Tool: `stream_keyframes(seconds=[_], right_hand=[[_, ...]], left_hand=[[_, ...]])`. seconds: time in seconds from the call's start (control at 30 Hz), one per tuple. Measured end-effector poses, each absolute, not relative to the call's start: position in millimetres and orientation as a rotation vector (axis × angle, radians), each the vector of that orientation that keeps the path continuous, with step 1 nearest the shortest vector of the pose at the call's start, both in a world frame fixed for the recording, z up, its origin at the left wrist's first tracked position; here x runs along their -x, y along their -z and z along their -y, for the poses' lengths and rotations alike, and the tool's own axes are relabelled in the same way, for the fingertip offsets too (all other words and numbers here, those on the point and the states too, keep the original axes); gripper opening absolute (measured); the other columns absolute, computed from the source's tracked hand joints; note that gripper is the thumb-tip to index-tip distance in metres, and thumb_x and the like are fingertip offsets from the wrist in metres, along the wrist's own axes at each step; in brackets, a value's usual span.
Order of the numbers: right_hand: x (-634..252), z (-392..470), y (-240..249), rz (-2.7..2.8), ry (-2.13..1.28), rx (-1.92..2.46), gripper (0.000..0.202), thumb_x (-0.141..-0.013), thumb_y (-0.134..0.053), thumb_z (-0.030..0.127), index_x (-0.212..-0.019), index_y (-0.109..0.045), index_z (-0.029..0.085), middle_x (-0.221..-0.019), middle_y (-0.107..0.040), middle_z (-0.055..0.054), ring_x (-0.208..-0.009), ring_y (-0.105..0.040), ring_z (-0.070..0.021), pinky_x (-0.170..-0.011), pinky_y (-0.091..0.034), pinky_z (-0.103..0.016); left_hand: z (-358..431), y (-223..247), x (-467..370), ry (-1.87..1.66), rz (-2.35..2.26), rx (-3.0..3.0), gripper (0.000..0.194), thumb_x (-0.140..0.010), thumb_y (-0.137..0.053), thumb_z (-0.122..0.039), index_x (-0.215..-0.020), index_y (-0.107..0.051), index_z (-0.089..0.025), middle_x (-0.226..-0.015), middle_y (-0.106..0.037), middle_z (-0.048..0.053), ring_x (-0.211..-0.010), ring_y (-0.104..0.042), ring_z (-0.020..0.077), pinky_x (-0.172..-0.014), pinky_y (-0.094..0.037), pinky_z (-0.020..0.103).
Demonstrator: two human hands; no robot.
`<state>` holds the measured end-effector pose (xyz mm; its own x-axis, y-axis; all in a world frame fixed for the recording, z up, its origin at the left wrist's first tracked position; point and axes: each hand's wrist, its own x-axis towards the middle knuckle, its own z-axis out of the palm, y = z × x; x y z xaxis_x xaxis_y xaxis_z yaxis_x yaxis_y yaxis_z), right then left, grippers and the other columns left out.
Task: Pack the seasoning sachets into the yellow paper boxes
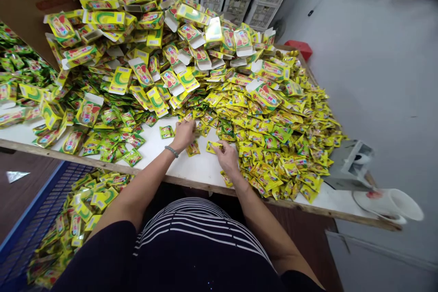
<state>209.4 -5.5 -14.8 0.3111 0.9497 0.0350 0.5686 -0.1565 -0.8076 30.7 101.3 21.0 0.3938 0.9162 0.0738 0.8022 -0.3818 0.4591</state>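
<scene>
On the white wooden-edged tabletop (201, 171), yellow-and-green cardboard boxes (106, 19) are heaped toward the far edge, glossy yellow plastic sachets (290, 139) toward the right. Near the front edge, the left hand (185, 134) is curled, any grip hidden; by the right hand's (227, 159) fingertips, one small yellow sachet (211, 147) is pinched.

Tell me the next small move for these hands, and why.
I'd probably have the left hand pick up the loose sachet beside it: that one lies on a bare patch of table, easy to grasp, while the right hand already seems to pinch a yellow packet. Whether the left fingertips hold anything isn't clear.
</scene>
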Motion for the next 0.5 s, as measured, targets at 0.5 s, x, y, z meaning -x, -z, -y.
stream_keyframes(seconds=[0.5], right_hand=[[-173,14,-15,1.39,-1.167,1.437,0.032,-0.073,-0.07,0.048,-0.086,-0.057,0.022,-0.067,-0.054,0.004,-0.061,-0.05,-0.0143,-0.058,-0.041,-0.025]], left_hand=[[-37,-13,-5,-0.726,-0.966,-1.279,0.037,-0.065,-0.08,-0.043,-0.077,-0.067,-0.01,-0.062,-0.063,0.001,-0.054,-0.051,0.009,-0.053,-0.037,0.022]])
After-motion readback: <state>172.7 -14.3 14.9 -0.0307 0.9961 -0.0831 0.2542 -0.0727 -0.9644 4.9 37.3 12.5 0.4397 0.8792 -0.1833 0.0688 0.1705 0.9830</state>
